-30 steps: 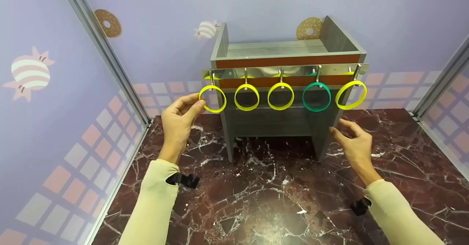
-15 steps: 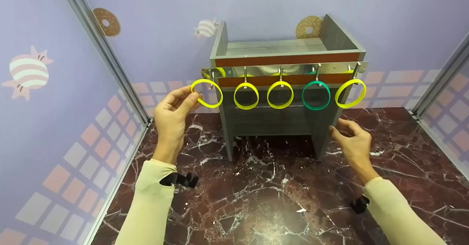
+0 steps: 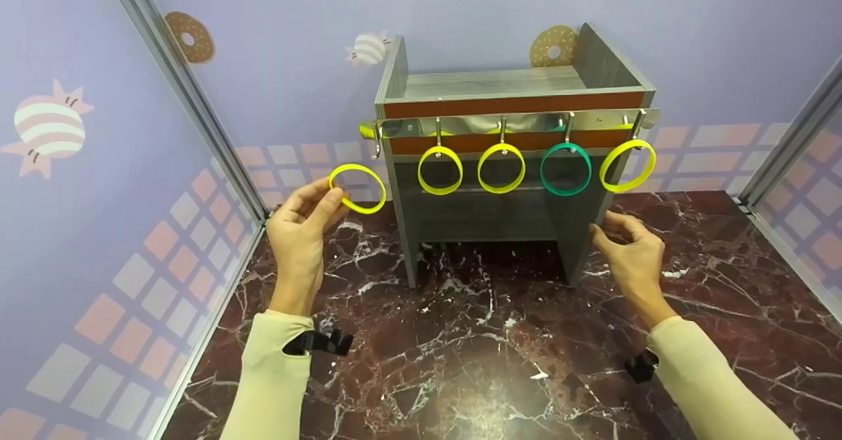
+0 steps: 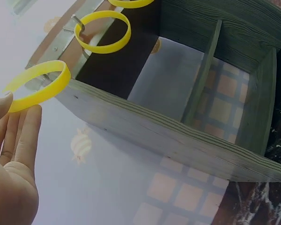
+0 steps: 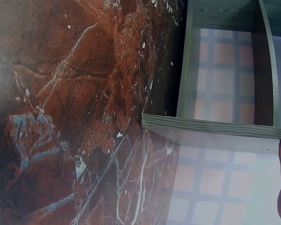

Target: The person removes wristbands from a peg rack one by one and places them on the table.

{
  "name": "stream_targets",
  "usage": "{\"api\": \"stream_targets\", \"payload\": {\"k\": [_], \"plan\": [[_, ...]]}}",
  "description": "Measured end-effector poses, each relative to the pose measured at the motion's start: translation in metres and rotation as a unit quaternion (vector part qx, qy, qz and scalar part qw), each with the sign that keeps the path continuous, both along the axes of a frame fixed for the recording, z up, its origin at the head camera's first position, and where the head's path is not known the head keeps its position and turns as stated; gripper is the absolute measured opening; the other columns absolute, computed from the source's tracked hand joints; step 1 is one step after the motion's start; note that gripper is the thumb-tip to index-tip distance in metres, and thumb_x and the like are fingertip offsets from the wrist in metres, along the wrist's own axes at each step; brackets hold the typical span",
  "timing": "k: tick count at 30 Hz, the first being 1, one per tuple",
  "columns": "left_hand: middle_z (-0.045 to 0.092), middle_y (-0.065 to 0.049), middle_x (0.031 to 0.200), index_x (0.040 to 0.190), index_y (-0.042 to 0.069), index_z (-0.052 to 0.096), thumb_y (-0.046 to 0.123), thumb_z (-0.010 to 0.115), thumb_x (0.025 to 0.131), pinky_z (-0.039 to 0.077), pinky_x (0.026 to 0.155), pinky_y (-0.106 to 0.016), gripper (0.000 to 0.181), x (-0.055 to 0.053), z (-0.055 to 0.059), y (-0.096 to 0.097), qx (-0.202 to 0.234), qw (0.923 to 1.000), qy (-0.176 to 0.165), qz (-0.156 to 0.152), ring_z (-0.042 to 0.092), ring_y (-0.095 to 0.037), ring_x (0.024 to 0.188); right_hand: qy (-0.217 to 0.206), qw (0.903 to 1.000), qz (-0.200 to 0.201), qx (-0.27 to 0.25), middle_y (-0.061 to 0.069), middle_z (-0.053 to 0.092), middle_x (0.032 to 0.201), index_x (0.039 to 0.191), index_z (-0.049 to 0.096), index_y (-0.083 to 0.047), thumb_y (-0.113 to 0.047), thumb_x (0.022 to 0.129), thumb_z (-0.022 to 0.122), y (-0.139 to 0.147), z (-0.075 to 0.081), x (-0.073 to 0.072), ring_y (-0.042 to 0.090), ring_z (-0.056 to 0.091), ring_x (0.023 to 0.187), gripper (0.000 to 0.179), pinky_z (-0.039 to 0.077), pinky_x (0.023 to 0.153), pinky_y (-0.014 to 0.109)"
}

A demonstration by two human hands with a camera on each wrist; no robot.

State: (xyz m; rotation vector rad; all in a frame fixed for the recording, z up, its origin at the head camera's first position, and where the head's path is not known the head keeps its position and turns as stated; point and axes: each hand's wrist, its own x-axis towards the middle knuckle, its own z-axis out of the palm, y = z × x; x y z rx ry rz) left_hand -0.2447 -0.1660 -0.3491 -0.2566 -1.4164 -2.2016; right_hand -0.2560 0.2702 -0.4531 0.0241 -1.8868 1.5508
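Observation:
My left hand (image 3: 299,229) pinches a thin yellow ring (image 3: 357,189) between thumb and fingers, left of the shelf and off the hooks. The leftmost hook (image 3: 377,141) of a shiny metal hook rail (image 3: 526,123) bears no ring. Two yellow rings (image 3: 441,170) (image 3: 501,168), a green ring (image 3: 566,169) and one more yellow ring (image 3: 628,166) hang from the other hooks. At the right side panel of the grey wooden shelf (image 3: 579,229), my right hand (image 3: 635,252) touches the edge with its fingertips, as the right wrist view also shows; its other fingers are hidden there.
The shelf stands on a dark red marbled tabletop (image 3: 487,361) before a purple patterned wall (image 3: 460,6). Metal frame posts (image 3: 197,111) edge the space on both sides. Small white flecks (image 3: 539,375) lie on the tabletop.
My left hand has drawn the yellow ring off the leftmost hook, leftward and then down, keeping its pinch. My right hand stays at the shelf's side panel.

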Motion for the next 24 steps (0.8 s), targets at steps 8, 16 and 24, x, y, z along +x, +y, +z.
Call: {"api": "stream_targets", "payload": {"k": [8, 16, 24], "plan": [[0.073, -0.018, 0.097, 0.107, -0.008, 0.076, -0.011, 0.075, 0.092, 0.063, 0.086, -0.041, 0.015, 0.0, -0.035, -0.006, -0.009, 0.9993, -0.03, 0.022, 0.075, -0.023, 0.087, 0.001, 0.999, -0.033, 0.029, 0.012, 0.076, 0.098, 0.11, 0.075, 0.013, 0.012, 0.087, 0.078, -0.002, -0.003, -0.002, -0.005, 0.069, 0.08, 0.023, 0.056, 0.071, 0.012], [0.072, -0.015, 0.094, 0.11, -0.011, 0.074, -0.01, 0.075, 0.093, 0.064, 0.083, -0.038, 0.017, -0.002, -0.074, -0.008, -0.013, 0.9962, -0.078, 0.036, 0.074, -0.022, 0.086, 0.014, 0.998, -0.043, 0.045, 0.03, 0.074, 0.1, 0.108, 0.074, 0.015, 0.013, 0.088, 0.075, -0.014, 0.011, 0.011, -0.007, 0.068, 0.081, 0.02, 0.053, 0.071, 0.009], [0.072, -0.013, 0.09, 0.108, -0.01, 0.076, -0.01, 0.076, 0.093, 0.064, 0.078, -0.031, 0.015, -0.005, -0.109, -0.008, -0.016, 0.9918, -0.119, 0.044, 0.074, -0.019, 0.082, 0.026, 0.9973, -0.049, 0.048, 0.03, 0.074, 0.098, 0.108, 0.073, 0.017, 0.016, 0.086, 0.076, -0.016, 0.013, 0.012, -0.008, 0.068, 0.081, 0.022, 0.055, 0.072, 0.011]]}}
